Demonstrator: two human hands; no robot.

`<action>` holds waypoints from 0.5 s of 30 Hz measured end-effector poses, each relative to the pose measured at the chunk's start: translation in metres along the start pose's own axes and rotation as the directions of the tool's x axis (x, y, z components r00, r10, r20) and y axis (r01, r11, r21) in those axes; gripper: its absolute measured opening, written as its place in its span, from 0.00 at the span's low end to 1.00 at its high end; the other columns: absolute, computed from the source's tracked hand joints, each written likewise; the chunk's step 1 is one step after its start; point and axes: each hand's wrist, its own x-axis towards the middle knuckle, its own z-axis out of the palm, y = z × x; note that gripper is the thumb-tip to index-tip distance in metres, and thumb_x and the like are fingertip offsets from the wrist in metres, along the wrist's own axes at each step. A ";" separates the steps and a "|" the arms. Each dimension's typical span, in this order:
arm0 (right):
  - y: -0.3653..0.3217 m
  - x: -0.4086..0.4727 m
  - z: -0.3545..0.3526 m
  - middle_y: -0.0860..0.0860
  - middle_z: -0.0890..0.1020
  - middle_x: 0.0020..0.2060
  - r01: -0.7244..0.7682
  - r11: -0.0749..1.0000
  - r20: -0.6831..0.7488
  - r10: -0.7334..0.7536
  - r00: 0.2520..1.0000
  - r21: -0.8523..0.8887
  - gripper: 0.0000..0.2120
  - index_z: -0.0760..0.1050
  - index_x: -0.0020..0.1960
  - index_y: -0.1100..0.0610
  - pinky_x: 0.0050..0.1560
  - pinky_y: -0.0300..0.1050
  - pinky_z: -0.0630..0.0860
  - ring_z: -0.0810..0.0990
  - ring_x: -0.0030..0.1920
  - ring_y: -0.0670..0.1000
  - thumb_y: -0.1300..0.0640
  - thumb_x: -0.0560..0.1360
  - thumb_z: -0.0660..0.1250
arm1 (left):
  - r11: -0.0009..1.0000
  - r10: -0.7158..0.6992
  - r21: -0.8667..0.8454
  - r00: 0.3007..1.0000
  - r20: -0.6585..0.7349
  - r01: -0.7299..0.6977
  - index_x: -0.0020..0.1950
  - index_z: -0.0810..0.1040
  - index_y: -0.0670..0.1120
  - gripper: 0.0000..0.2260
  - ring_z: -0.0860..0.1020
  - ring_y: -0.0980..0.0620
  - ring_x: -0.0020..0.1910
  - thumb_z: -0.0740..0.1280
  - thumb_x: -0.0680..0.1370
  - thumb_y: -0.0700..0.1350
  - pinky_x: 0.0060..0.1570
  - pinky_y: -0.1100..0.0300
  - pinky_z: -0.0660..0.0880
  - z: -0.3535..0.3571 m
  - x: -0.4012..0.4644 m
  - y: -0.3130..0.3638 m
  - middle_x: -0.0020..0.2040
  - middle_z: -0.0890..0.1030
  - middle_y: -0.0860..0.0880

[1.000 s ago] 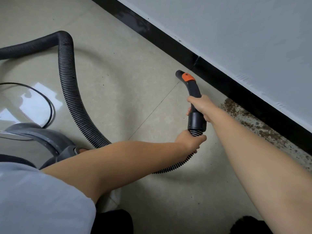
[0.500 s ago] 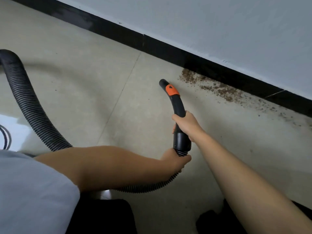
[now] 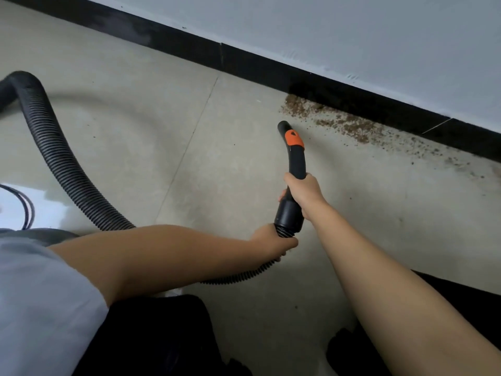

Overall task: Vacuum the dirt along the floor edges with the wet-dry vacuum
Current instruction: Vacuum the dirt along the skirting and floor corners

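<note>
A black curved vacuum nozzle handle (image 3: 296, 158) with an orange band points toward the wall, its open tip just short of the dirt. My right hand (image 3: 303, 191) grips the handle's middle. My left hand (image 3: 272, 241) grips the ribbed black hose (image 3: 62, 164) right where it joins the handle's cuff. Brown dirt (image 3: 339, 123) lies in a strip on the beige tile floor along the black baseboard (image 3: 352, 101), thinning out to the right.
The hose loops left and back to the grey vacuum body (image 3: 46, 236), partly hidden by my sleeve. A black power cord (image 3: 25, 204) lies at the left edge. My dark-trousered legs fill the bottom. A grey wall (image 3: 352, 31) rises above the baseboard.
The view has swung so the wall edge and dirt strip sit ahead. The nozzle tip has come nearer the dirt's left end. Both hands keep their grips.
</note>
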 end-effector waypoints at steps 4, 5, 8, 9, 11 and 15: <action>-0.010 0.007 0.007 0.54 0.75 0.27 0.021 1.000 0.015 -0.021 1.000 -0.009 0.05 0.66 0.43 0.56 0.33 0.43 0.75 0.75 0.27 0.54 0.61 0.75 0.62 | 1.000 0.012 -0.001 0.998 -0.068 -0.012 0.44 0.71 0.48 0.04 0.74 0.52 0.30 0.66 0.73 0.44 0.35 0.61 0.74 -0.006 0.007 0.003 0.34 0.75 0.49; -0.014 0.009 0.007 0.54 0.75 0.27 0.018 1.000 0.009 -0.018 1.000 0.009 0.05 0.66 0.43 0.56 0.34 0.44 0.75 0.75 0.27 0.54 0.60 0.75 0.62 | 1.000 0.020 0.013 0.996 -0.084 -0.019 0.46 0.72 0.47 0.05 0.74 0.52 0.30 0.66 0.73 0.44 0.35 0.61 0.74 -0.009 0.010 0.006 0.34 0.76 0.49; -0.023 0.018 0.004 0.54 0.75 0.28 0.005 0.998 -0.017 -0.004 1.000 0.060 0.05 0.66 0.43 0.56 0.32 0.43 0.75 0.74 0.27 0.53 0.60 0.75 0.63 | 0.998 0.048 0.045 0.993 -0.109 -0.044 0.50 0.72 0.46 0.08 0.75 0.52 0.30 0.66 0.73 0.45 0.38 0.59 0.75 -0.015 0.018 0.015 0.34 0.76 0.49; -0.023 0.019 0.003 0.54 0.75 0.28 0.000 0.998 -0.026 0.002 1.000 0.069 0.06 0.66 0.43 0.56 0.30 0.42 0.75 0.74 0.27 0.53 0.60 0.75 0.63 | 0.997 0.054 0.063 0.993 -0.107 -0.047 0.50 0.72 0.46 0.08 0.75 0.52 0.30 0.67 0.73 0.45 0.38 0.59 0.75 -0.016 0.019 0.016 0.34 0.76 0.49; -0.019 0.019 -0.002 0.54 0.74 0.29 -0.016 0.994 -0.050 0.021 0.999 0.108 0.05 0.66 0.44 0.56 0.28 0.41 0.74 0.73 0.26 0.52 0.60 0.75 0.63 | 0.994 0.049 0.100 0.995 -0.083 -0.041 0.48 0.72 0.47 0.06 0.75 0.52 0.29 0.66 0.73 0.46 0.37 0.60 0.75 -0.013 0.021 0.017 0.34 0.76 0.50; -0.008 0.019 -0.019 0.53 0.73 0.30 -0.043 0.984 -0.110 0.063 0.992 0.175 0.04 0.66 0.46 0.57 0.27 0.40 0.73 0.72 0.26 0.51 0.60 0.75 0.62 | 0.989 0.063 0.136 0.998 -0.007 -0.061 0.44 0.70 0.49 0.05 0.75 0.52 0.29 0.66 0.73 0.46 0.37 0.60 0.74 -0.001 0.022 0.020 0.34 0.76 0.50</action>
